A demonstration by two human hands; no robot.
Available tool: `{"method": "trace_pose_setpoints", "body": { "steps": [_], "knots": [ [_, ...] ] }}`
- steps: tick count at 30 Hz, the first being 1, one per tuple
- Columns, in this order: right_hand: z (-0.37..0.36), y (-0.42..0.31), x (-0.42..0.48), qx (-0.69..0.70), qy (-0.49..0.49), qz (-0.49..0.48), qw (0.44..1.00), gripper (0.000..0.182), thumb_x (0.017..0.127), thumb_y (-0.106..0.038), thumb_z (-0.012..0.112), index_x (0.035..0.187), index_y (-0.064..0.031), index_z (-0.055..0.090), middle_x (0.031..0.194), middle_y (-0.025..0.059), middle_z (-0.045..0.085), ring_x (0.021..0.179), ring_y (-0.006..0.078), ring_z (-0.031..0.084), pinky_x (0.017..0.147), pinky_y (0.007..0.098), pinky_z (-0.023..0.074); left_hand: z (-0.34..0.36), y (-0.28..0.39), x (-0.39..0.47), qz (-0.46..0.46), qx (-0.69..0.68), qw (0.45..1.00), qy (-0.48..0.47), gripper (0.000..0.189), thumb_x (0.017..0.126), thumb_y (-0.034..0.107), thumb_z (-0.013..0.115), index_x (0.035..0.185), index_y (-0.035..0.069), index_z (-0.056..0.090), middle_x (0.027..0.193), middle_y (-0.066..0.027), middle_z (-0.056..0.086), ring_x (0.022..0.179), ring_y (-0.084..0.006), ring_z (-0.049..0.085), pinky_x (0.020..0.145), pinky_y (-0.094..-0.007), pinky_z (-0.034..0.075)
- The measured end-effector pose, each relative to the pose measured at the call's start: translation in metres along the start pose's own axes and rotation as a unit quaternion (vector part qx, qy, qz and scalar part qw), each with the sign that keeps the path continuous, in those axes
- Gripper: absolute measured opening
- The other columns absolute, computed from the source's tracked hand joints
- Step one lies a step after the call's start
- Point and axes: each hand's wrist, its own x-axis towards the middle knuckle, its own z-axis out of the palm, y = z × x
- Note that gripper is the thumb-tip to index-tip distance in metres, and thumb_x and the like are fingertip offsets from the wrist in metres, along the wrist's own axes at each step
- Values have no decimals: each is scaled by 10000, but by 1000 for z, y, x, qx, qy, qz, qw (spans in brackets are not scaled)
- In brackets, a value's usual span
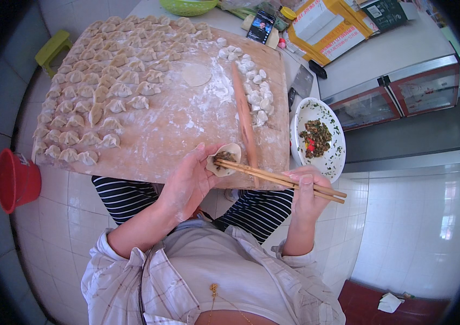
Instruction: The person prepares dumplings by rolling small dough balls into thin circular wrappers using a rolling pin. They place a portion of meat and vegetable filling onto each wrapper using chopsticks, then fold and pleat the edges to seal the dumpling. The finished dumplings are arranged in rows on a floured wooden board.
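My left hand (191, 176) cradles a round dumpling wrapper (234, 151) with dark minced filling (225, 156) at its middle. A pair of wooden chopsticks (270, 172) is held in my right hand (310, 191), and their tips touch the filling. Just beyond my right hand stands a white bowl (337, 152) with a mound of meat-and-greens filling (317, 138) in it. The tapered wooden rolling pin (244, 109) lies on the floured wooden board (152, 142). One flat wrapper (197, 74) rests further up the board.
Folded dumplings (112, 61) in rows cover the board's left side; small dough pieces (256, 91) lie right of the rolling pin. A cleaver (303, 83), a phone (261, 27) and a taped parcel (331, 30) are on the table. A red bucket (16, 180) stands at the left.
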Motion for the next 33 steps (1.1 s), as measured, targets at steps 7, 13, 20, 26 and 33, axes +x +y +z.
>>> {"method": "trace_pose_setpoints", "body": {
  "steps": [7,13,20,26,33],
  "knots": [
    [-9,-3,0,-43,26,23,998,279,995,-165,630,829,42,713,813,169,698,714,225,682,675,321,552,-5,-5,3,-12,-24,1000,11,519,1088,382,393,1399,-23,487,1364,-127,562,1274,-226,538,1114,-381,413],
    [-12,-22,4,-51,32,-10,998,302,986,-191,644,799,43,685,780,163,679,700,234,673,621,338,571,-12,-6,5,-13,-39,999,2,490,1075,359,410,1387,-5,510,1365,-123,585,1268,-222,550,1097,-380,445],
    [-34,-15,13,55,42,-55,996,252,997,-190,638,837,5,629,783,163,646,690,254,663,579,386,598,-12,0,4,-32,-70,997,1,481,1075,377,423,1334,-11,540,1363,-145,595,1263,-256,562,1092,-384,451],
    [-58,2,26,98,9,-5,995,207,1016,-144,597,881,8,636,794,176,640,678,270,658,520,388,591,-9,10,0,-35,-65,996,-55,535,1093,362,374,1382,-74,485,1363,-190,583,1264,-280,578,1100,-408,461],
    [-42,6,35,145,-34,17,989,231,1015,-115,585,865,47,651,803,190,651,692,273,677,515,378,581,-2,17,-5,-61,-46,995,-71,524,1103,361,355,1345,-84,490,1358,-203,570,1258,-320,582,1099,-471,487]
  ]
}}
